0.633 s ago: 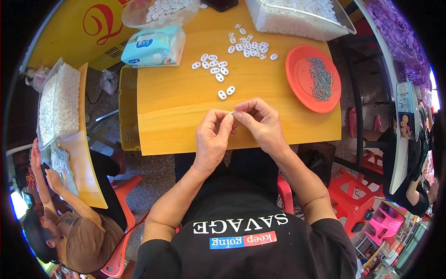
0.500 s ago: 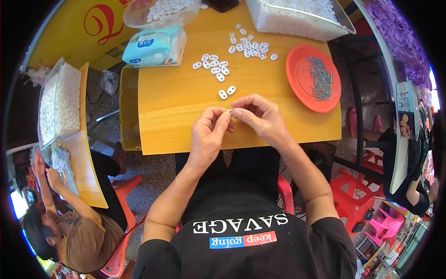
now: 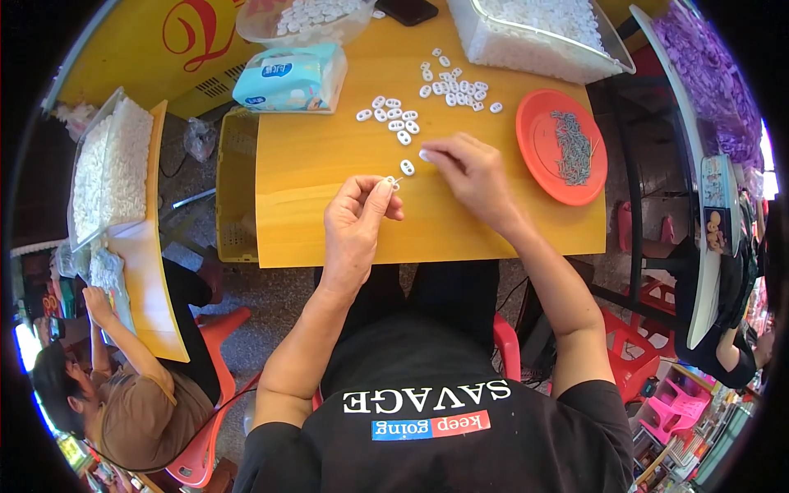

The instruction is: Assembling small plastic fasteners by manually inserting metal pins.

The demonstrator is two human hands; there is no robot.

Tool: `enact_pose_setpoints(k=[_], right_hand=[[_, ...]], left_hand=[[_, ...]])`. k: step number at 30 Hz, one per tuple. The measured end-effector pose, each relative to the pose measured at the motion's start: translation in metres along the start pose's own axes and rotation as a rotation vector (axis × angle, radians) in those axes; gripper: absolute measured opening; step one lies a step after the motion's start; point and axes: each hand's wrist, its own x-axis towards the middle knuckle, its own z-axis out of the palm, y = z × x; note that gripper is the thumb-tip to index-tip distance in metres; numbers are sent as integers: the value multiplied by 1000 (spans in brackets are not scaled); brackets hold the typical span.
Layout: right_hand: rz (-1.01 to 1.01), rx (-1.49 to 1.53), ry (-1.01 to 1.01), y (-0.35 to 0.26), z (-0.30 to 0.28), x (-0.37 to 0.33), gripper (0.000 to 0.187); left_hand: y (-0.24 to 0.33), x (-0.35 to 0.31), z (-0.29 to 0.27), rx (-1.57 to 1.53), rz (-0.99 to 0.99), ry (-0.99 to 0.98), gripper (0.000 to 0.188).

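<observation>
My left hand [image 3: 359, 218] is closed in a pinch above the near part of the table. Between its thumb and forefinger is a small white looped piece [image 3: 394, 183], partly covered by the fingertips. Farther right, my right hand [image 3: 472, 177] pinches a white oval piece [image 3: 425, 154] just over the tabletop. A single white two-hole oval piece [image 3: 407, 168] lies between the hands. Beyond it sits a small cluster of the same two-hole pieces [image 3: 396, 115], with a larger group [image 3: 452, 88] to its right.
A red plate [image 3: 537, 156] holding small grey metal parts [image 3: 573, 148] is on the yellow table [image 3: 312, 205]. Along the far side are a tissue pack [image 3: 292, 78], a phone [image 3: 408, 10] and a clear bin [image 3: 526, 49] of white pieces. Another person [image 3: 140, 403] sits at left.
My hands were together and are now apart. The right hand has taken one of the two nearest oval pieces off the table. The left hand's small piece shows more clearly.
</observation>
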Motion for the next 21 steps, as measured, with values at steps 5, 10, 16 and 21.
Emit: enact_pose_setpoints(k=[5,10,16,21], right_hand=[[516,842,55,-24,-7,-10,21],[571,1047,114,-43,-9,-18,20],[576,1133,129,-48,-7,-22,20],[551,1037,99,-46,-9,-24,21]], left_hand=[[8,0,15,-26,36,-4,13],[14,2,26,-8,58,-26,13],[13,1,29,19,77,-38,12],[9,3,33,-29,180,35,10]])
